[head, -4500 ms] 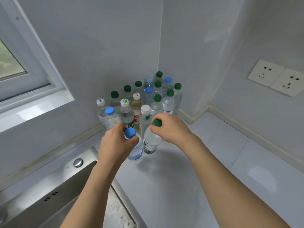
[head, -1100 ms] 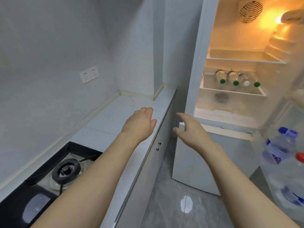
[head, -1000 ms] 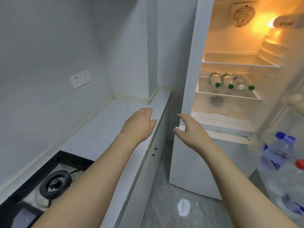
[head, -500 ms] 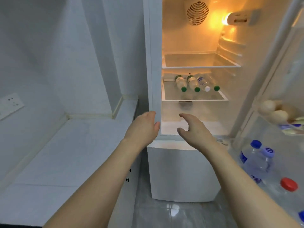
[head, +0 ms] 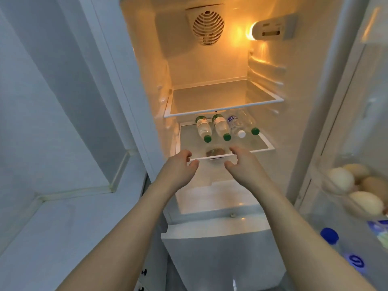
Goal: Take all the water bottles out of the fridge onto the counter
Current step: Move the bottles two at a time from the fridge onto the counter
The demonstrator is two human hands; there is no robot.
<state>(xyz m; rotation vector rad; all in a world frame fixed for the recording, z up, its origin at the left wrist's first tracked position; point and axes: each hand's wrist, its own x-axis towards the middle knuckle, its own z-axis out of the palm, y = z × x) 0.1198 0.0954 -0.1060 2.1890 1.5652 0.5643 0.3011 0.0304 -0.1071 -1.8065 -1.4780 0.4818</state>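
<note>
The fridge point(head: 210, 64) stands open in front of me, lit inside. Several water bottles lie on their sides on its second glass shelf point(head: 260, 149): a green-capped bottle point(head: 202, 128), a second green-capped bottle point(head: 220, 126), a white-capped bottle point(head: 236, 126) and a clear green-capped bottle point(head: 249, 123). My left hand point(head: 178, 171) and my right hand point(head: 241, 164) reach out side by side just before that shelf's front edge, fingers relaxed, holding nothing. The white counter point(head: 52, 227) lies at the lower left.
The upper glass shelf point(head: 222, 97) holds nothing. The open fridge door on the right carries eggs point(head: 346, 181) and a blue-capped bottle point(head: 332, 238). A dark round object point(head: 215, 152) shows below the second shelf. A closed lower compartment point(head: 220, 248) sits beneath my arms.
I have turned from the bottles grouped on the counter to face the fridge. Both empty hands have moved forward and up, from the counter edge to the front of the bottle shelf.
</note>
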